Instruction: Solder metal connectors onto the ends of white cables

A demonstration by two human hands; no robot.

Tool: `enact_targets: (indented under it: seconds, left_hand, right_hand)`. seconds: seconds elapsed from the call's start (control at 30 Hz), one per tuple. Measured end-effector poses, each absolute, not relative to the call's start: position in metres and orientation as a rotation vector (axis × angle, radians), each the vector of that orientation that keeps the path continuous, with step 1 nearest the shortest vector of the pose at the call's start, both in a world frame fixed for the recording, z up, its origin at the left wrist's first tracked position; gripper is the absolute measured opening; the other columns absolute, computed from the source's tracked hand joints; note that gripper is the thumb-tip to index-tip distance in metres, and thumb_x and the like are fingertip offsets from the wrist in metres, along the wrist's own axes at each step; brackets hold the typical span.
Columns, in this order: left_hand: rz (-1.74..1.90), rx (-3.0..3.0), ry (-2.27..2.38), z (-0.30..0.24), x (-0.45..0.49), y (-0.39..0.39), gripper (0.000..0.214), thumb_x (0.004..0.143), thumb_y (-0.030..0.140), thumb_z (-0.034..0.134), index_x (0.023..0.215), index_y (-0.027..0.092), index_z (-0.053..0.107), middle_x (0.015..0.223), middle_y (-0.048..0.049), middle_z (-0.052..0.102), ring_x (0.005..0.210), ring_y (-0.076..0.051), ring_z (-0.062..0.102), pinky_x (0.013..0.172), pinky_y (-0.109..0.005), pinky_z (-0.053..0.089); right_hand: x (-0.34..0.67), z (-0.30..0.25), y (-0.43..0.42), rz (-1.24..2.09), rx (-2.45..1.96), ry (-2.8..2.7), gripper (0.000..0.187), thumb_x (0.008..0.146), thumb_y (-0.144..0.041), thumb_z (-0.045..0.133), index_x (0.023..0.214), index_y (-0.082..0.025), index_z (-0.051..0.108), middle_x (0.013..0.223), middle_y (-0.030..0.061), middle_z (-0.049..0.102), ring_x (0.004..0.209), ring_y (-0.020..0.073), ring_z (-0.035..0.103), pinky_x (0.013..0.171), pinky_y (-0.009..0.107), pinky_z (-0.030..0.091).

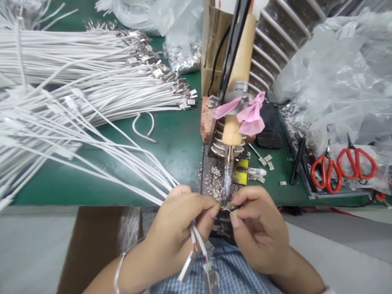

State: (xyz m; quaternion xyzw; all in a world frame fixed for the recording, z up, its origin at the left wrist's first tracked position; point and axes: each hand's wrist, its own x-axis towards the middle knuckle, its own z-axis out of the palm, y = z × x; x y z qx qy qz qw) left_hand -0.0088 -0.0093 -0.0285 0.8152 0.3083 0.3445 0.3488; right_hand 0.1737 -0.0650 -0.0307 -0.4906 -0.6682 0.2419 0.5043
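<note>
My left hand [186,220] is closed around several white USB cables [143,171]. Some metal USB plugs [186,267] hang below its palm, with red wire ends showing beside them. Its thumb and forefinger pinch at the tip of a soldering iron [227,171], which is fixed pointing down and has a wooden handle. On the other side of that tip, my right hand [260,228] pinches a thin silvery wire [226,210]. The fingertips of both hands nearly meet there, and they partly hide the joint and the iron's tip.
Bundled white cables with plugs [147,81] cover the bench's left side. Solder crumbs [214,179] lie around the iron, beside a yellow block [241,171]. Two red-handled cutters [327,173] and plastic bags [324,69] are at right. A ribbed hose [284,36] rises behind.
</note>
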Motion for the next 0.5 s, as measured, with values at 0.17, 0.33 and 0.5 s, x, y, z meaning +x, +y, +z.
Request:
enact_targets:
  seconds: [0.17, 0.33, 0.5]
  left_hand:
    - [0.908, 2.117, 0.797, -0.0281, -0.0082, -0.0091, 0.014, 0.091, 0.007, 0.057, 0.091, 0.02, 0.059, 0.063, 0.0068, 0.057, 0.054, -0.01, 0.046, 0.062, -0.029, 0.035]
    - [0.906, 2.109, 0.802, -0.0279, -0.0085, -0.0094, 0.013, 0.091, 0.006, 0.057, 0.091, 0.019, 0.06, 0.064, 0.0066, 0.056, 0.055, -0.01, 0.046, 0.063, -0.029, 0.035]
    - [0.93, 2.105, 0.785, -0.0277, -0.0089, -0.0097, 0.014, 0.091, 0.005, 0.057, 0.091, 0.019, 0.06, 0.066, 0.006, 0.057, 0.055, -0.01, 0.045, 0.064, -0.029, 0.035]
  right_hand:
    - [0.1718, -0.0327, -0.064, 0.597, -1.179, -1.589, 0.026, 0.078, 0.0, 0.055, 0.091, -0.022, 0.057, 0.095, 0.0041, 0.055, 0.085, 0.0186, 0.059, 0.073, 0.034, 0.053]
    - [0.1717, -0.0334, -0.0646, 0.614, -1.175, -1.577, 0.028, 0.077, 0.001, 0.055, 0.092, -0.023, 0.058, 0.096, 0.004, 0.055, 0.085, 0.0186, 0.058, 0.073, 0.034, 0.053]
    - [0.1718, -0.0326, -0.0657, 0.638, -1.153, -1.571, 0.028, 0.077, 0.002, 0.054, 0.092, -0.021, 0.057, 0.098, 0.0039, 0.054, 0.088, 0.0176, 0.058, 0.076, 0.033, 0.051]
